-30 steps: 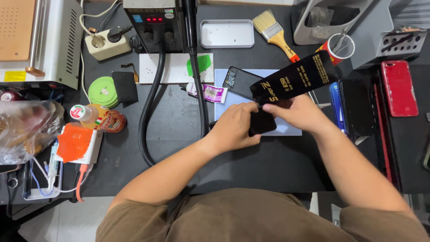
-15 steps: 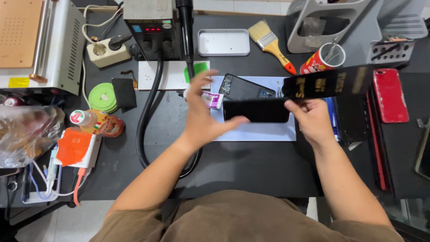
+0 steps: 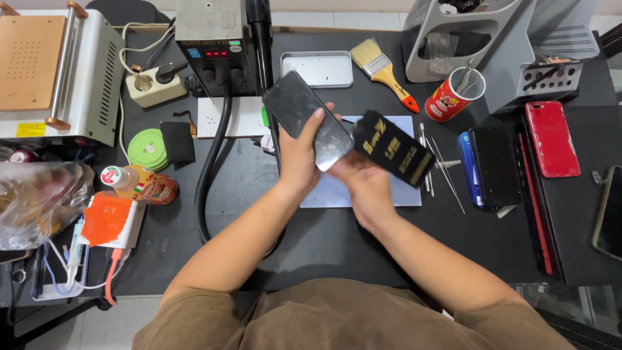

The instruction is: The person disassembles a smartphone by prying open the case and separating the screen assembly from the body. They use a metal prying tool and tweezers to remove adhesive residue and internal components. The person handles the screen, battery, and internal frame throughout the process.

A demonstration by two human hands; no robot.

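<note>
**Two hands over the work mat: a phone in one, a black sleeve in the other**

The left hand (image 3: 299, 155) is closed around a dark smartphone (image 3: 308, 119), thumb on the glass and fingers wrapped behind it. The phone is lifted off the bench and tilted, its far end pointing up and left toward the hot-air station (image 3: 214, 45); glare lies across the lower part of its screen.

The right hand (image 3: 363, 185) sits just right of the left, the two hands touching or nearly so. It pinches a flat black packet with gold print (image 3: 392, 148), held at a slant so that its lower end points right. How the fingers lie behind the packet cannot be told. Phone and packet meet near the middle, above a pale blue work mat (image 3: 363, 194) on the dark table (image 3: 259, 214).

Far from the hands lie a shallow metal tray (image 3: 317, 68) and a paintbrush with an orange handle (image 3: 383, 71). To the right stand a red cup of tools (image 3: 450, 97), thin metal picks (image 3: 440, 162), a blue phone and a black phone side by side (image 3: 484, 165), and a red phone (image 3: 552, 137).

To the left are a green tape roll (image 3: 146, 148), a small bottle lying on its side (image 3: 139, 185), an orange-and-white box (image 3: 110, 220) and a crumpled clear bag (image 3: 39, 201). A beige-topped machine (image 3: 58, 71) fills the far left corner, beside a white power strip (image 3: 155, 84).
</note>
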